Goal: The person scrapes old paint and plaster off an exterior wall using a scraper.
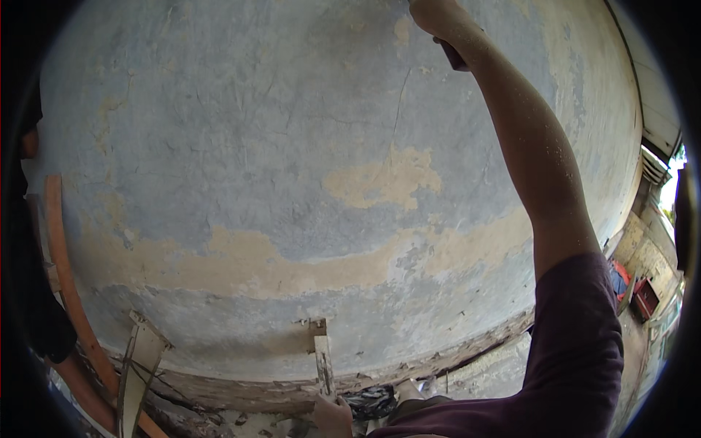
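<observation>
My right arm reaches up along a weathered plaster wall (246,153). At the top edge of the view my right hand (438,17) is closed around a dark reddish tool (455,58); part of it juts out below the wrist, and the rest is hidden or cut off by the frame. Pale specks dot the forearm. Low in the view, my left hand (333,416) grips a worn, pale upright bar (323,361). Just above that bar, a small bracket-like piece (317,327) sits against the wall.
Another person (33,274) in dark clothes stands at the left edge. Nearby are an orange-brown wooden plank (60,246) and a pale upright board (139,367). Rubble and a black plastic bag (372,402) lie below. A red crate (646,298) stands far right.
</observation>
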Demonstrator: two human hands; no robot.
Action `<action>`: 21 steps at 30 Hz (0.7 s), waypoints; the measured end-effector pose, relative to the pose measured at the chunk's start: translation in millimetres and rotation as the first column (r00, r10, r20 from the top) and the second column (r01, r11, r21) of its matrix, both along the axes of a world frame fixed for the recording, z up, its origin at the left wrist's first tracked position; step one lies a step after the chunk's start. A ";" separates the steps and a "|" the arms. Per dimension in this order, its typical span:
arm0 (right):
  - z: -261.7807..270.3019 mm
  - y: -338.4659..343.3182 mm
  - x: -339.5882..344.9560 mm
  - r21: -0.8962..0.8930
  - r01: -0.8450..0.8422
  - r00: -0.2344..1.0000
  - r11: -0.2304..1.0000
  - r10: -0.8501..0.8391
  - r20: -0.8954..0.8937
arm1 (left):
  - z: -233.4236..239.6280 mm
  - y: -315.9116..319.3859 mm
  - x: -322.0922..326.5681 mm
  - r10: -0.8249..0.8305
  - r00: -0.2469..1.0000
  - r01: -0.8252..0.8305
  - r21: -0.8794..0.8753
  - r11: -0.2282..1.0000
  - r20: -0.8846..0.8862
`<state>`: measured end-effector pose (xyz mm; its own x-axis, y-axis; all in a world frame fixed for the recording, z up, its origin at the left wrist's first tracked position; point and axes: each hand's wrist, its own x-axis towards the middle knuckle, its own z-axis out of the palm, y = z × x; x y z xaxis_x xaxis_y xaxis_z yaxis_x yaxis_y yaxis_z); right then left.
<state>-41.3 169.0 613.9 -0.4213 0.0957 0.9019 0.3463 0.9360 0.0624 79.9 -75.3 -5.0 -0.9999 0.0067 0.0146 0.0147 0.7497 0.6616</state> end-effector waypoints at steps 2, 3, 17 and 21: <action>-29.1 -12.7 11.5 -0.165 -0.307 0.952 0.937 0.305 -0.038 | 3.2 -0.2 0.8 0.036 0.998 -0.033 -0.065 0.997 0.057; -50.2 -18.1 11.2 0.061 -0.081 0.997 0.995 0.080 0.017 | 4.7 -0.3 1.1 0.055 0.997 -0.051 -0.091 0.995 0.045; -87.9 0.6 8.0 0.027 0.150 0.983 0.988 -0.152 0.100 | 7.8 -0.7 -1.0 0.034 0.996 -0.026 -0.091 0.996 0.083; -80.0 -19.8 27.1 -0.191 0.004 0.994 0.982 0.017 0.112 | 10.7 0.7 0.8 0.047 0.998 -0.045 -0.052 0.998 0.043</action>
<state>-14.2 149.2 533.9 -0.5201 0.2586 0.8140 0.3412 0.9366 -0.0795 80.7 -74.6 5.7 -0.9988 -0.0399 -0.0291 -0.0493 0.7816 0.6218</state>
